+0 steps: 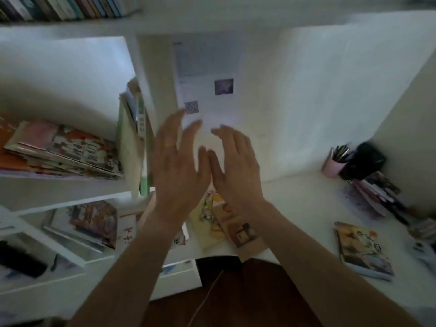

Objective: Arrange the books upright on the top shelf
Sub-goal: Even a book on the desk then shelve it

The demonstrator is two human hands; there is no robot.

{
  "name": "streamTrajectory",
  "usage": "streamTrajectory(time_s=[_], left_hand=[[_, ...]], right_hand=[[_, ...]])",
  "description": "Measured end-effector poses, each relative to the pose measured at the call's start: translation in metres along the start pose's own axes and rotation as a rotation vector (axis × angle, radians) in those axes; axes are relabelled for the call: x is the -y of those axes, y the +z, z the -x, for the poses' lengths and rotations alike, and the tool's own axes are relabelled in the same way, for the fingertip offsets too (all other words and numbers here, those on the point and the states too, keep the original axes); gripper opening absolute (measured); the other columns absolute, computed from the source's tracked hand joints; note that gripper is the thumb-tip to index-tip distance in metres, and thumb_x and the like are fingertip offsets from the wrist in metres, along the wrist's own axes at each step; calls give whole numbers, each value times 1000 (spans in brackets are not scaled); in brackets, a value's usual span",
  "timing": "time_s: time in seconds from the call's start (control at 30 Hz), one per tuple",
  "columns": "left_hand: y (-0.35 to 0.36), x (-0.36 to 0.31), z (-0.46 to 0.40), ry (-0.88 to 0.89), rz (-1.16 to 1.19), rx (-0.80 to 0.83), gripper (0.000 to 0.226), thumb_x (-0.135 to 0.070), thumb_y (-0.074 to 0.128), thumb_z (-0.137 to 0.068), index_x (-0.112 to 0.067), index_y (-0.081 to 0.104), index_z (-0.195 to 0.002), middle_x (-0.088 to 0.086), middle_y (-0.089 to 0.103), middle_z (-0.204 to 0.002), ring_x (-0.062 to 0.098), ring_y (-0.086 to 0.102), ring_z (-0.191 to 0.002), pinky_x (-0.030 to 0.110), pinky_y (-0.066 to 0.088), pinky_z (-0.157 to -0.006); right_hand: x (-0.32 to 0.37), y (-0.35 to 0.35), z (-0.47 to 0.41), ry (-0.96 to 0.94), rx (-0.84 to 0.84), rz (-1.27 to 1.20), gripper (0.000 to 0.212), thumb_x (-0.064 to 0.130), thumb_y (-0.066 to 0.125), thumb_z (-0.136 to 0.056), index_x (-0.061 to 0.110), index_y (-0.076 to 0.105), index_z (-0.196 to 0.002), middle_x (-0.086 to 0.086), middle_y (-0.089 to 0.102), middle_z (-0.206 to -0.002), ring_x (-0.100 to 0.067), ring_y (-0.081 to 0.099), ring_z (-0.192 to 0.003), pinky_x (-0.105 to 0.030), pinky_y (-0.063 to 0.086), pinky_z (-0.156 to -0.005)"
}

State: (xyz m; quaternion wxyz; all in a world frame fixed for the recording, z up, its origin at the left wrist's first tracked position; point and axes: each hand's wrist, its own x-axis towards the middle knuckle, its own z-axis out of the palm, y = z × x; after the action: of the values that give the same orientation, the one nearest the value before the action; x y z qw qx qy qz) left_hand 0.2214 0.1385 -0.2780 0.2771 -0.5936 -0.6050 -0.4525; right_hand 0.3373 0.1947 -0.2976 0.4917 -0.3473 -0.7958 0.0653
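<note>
well, nearest the camera, both forearms are reaching up from six o'clock. the left hand (pixel 175 166) and the right hand (pixel 232 166) are hovering side by side at centre, backs toward the camera, fingers straight and spread, gripping nothing; a ring (pixel 170 143) is showing on the left one. under the wrists, a few flat books (pixel 226 223) are lying on the white desk (pixel 295 197), and another stack (pixel 363 251) is sitting at four o'clock. at nine o'clock a pile of magazines (pixel 63 149) is lying flat in a shelf cubby, with some thin books (pixel 138 138) leaning beside it. at three o'clock a pink pen cup (pixel 335 164) is standing. farthest off, at eleven o'clock, the row of upright books (pixel 63 7) is filling the top shelf (pixel 165 22).
</note>
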Motion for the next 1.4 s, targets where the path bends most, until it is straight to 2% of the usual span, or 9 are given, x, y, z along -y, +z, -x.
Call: streamTrajectory(time_s=[0.07,0.23,0.3,0.37,0.57,0.93,1.1,1.27,1.4], left_hand=[[23,-5,57,-61,61,202,39,-16,61,-97,-9,61,-134,14,53,-146,31,49,-135,42,36,-119],[83,0,164,-554,149,760,49,-35,58,-100,-18,49,-145,6,53,-143,28,50,-132,40,41,-108],[104,0,187,-688,136,888,54,-37,58,-101,-21,44,-150,5,47,-149,28,46,-137,40,39,-109],[127,-2,203,-768,109,956,54,-37,57,-102,-24,41,-151,5,42,-153,28,43,-139,39,37,-109],[202,-3,235,-1001,149,1012,57,-28,59,-100,-33,38,-152,10,47,-143,31,45,-132,38,42,-97],[271,16,272,-1330,-57,885,61,-22,68,-86,-14,45,-142,16,37,-136,40,45,-125,49,43,-105],[272,18,288,-1297,15,809,79,-26,71,-84,-37,34,-153,11,36,-143,29,41,-131,43,44,-109],[278,13,280,-1173,201,805,50,-22,66,-95,-34,51,-141,8,33,-143,30,48,-127,41,48,-104],[289,32,274,-1071,-26,793,38,-34,62,-97,-29,59,-134,8,51,-136,30,48,-127,37,41,-103]], right_hand=[[-38,6,51,139,119,36,40,29,53,-100,14,55,-137,-7,55,-140,-26,48,-131,-44,46,-105],[-104,16,141,488,400,117,46,44,42,-93,14,58,-124,-7,58,-122,-29,53,-110,-42,49,-90],[-127,24,168,560,494,78,31,35,45,-93,17,59,-114,-10,61,-113,-35,59,-100,-45,53,-84],[-153,31,186,663,514,64,31,33,49,-97,23,55,-125,-5,59,-127,-30,55,-114,-39,47,-95],[-229,63,223,825,655,44,66,47,53,-99,24,30,-157,0,41,-154,-23,41,-136,-35,36,-109],[-312,128,216,896,770,206,78,57,71,-84,17,40,-142,-14,45,-132,-35,40,-121,-44,43,-94],[-318,139,226,1019,806,116,73,49,74,-84,14,39,-138,-14,41,-128,-36,39,-122,-45,42,-97],[-330,129,231,1145,612,-45,35,30,66,-96,4,45,-108,-17,51,-114,-34,48,-112,-40,42,-80],[-347,104,202,1174,416,-33,31,21,65,-97,10,45,-117,-7,58,-97,-30,59,-91,-34,38,-70]])
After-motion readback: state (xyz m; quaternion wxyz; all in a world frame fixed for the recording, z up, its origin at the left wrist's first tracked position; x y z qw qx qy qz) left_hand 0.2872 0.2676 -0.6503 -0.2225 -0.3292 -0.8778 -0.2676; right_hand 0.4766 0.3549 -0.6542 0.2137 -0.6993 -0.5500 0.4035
